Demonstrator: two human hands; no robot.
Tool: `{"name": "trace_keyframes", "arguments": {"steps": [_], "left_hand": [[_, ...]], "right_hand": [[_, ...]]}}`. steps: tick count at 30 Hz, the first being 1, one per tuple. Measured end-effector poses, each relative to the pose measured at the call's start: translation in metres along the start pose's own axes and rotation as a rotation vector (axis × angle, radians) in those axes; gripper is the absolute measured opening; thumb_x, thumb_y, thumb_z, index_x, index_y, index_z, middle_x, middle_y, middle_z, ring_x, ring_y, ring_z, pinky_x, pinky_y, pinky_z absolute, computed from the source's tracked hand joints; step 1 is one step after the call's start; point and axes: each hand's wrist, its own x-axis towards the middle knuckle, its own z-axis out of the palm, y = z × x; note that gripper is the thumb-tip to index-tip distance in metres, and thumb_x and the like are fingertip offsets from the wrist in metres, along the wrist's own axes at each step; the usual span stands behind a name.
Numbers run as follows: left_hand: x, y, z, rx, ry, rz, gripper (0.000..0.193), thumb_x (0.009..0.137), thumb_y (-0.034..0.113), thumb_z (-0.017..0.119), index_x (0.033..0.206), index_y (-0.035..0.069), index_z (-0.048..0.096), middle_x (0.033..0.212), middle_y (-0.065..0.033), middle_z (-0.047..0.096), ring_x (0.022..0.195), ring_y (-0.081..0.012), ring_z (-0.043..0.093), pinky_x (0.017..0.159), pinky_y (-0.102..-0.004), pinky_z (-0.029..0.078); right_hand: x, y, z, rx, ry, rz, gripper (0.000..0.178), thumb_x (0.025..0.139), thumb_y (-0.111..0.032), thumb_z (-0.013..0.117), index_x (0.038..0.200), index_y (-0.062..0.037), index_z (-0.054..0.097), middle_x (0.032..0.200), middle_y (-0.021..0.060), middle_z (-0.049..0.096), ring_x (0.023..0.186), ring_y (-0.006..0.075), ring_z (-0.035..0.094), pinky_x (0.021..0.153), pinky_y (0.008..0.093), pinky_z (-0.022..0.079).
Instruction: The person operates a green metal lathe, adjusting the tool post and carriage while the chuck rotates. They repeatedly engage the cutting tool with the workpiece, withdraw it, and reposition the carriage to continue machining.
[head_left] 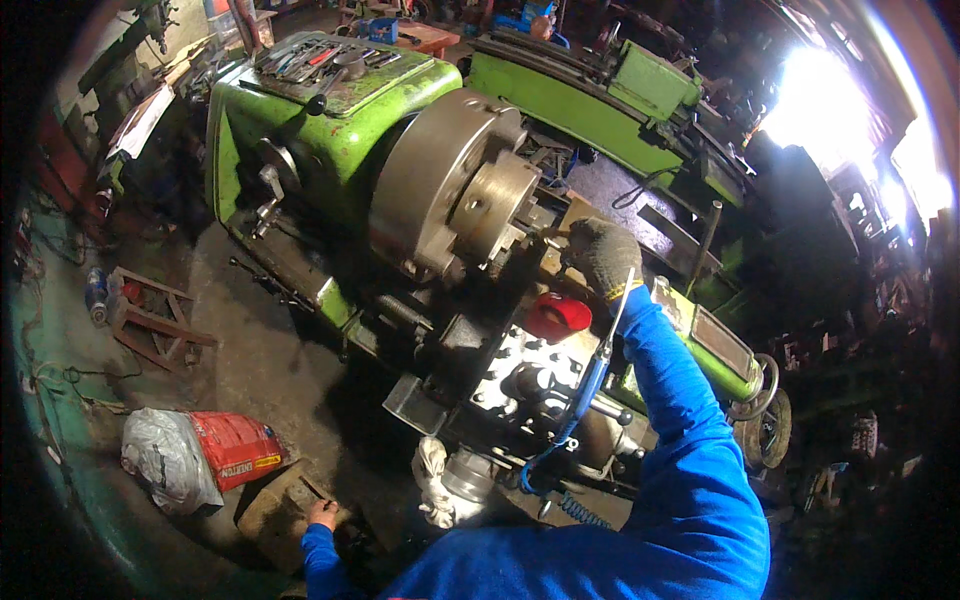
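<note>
Gripping cannot be confirmed: the fingers of the gloved right hand [605, 255], at two o'clock from the view's centre, look curled, but whatever may be held is hidden. Just beside the fingertips, towards twelve o'clock, the metal ring [490, 205] is held by the lathe chuck [425, 180]. Whether the chuck is turning cannot be told; if it were, the knitted glove [612, 262] could be snagged by a chuck jaw and the hand dragged in. The loose blue sleeve [680, 400] could likewise be caught if it were brought nearer.

At three o'clock, a red object [557, 317] could be knocked away by a low sweep of the forearm. At four o'clock, the blue air gun [590, 388] is seen by the tool post [500, 372], its thin nozzle crossing the cuff in view; it could be dislodged if bumped by the arm.

At seven o'clock, the bare left hand [321, 514] is seen near a brown board [262, 505]; its grip is too small to be judged.
</note>
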Motion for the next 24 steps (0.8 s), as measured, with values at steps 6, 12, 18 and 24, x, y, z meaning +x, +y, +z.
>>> {"name": "trace_keyframes", "arguments": {"steps": [6, 12, 18, 24], "left_hand": [[-0.002, -0.011, 0.006, 0.038, -0.035, -0.054, 0.053, 0.095, 0.038, 0.075, 0.128, -0.002, 0.069, 0.129, -0.0222, 0.071, 0.119, -0.0348, 0.068, 0.105, -0.0426, 0.051], [0.008, -0.032, 0.009, -0.065, 0.029, -0.055, 0.046, 0.096, 0.034, 0.075, 0.129, 0.002, 0.070, 0.123, -0.0185, 0.073, 0.110, -0.0322, 0.071, 0.087, -0.0418, 0.060], [-0.015, -0.046, 0.003, -0.157, 0.131, -0.003, 0.047, 0.093, 0.038, 0.075, 0.122, 0.001, 0.073, 0.127, -0.0216, 0.071, 0.114, -0.0381, 0.068, 0.101, -0.0442, 0.053], [-0.057, -0.026, 0.005, -0.078, 0.026, -0.058, 0.038, 0.094, 0.034, 0.075, 0.114, 0.001, 0.074, 0.100, -0.0181, 0.075, 0.085, -0.0337, 0.070, 0.078, -0.0444, 0.057]], "right_hand": [[-0.004, 0.006, -0.001, 0.073, 0.035, -0.047, 0.021, 0.085, -0.027, 0.073, 0.101, -0.0144, 0.078, 0.097, 0.0147, 0.075, 0.091, 0.0378, 0.072, 0.080, 0.0471, 0.057], [-0.013, 0.012, -0.013, 0.186, 0.045, 0.112, 0.026, 0.087, -0.023, 0.076, 0.108, -0.0086, 0.078, 0.098, 0.0166, 0.076, 0.091, 0.0339, 0.074, 0.081, 0.0412, 0.058], [-0.067, 0.041, -0.059, 0.749, 0.074, 0.545, 0.029, 0.091, -0.023, 0.074, 0.109, -0.0009, 0.076, 0.092, 0.0114, 0.076, 0.086, 0.0193, 0.071, 0.077, 0.0343, 0.055], [-0.148, 0.076, -0.043, 0.690, 0.163, 0.479, 0.027, 0.092, -0.025, 0.072, 0.104, -0.0009, 0.076, 0.088, 0.0125, 0.074, 0.079, 0.0206, 0.070, 0.076, 0.0369, 0.055]]}}
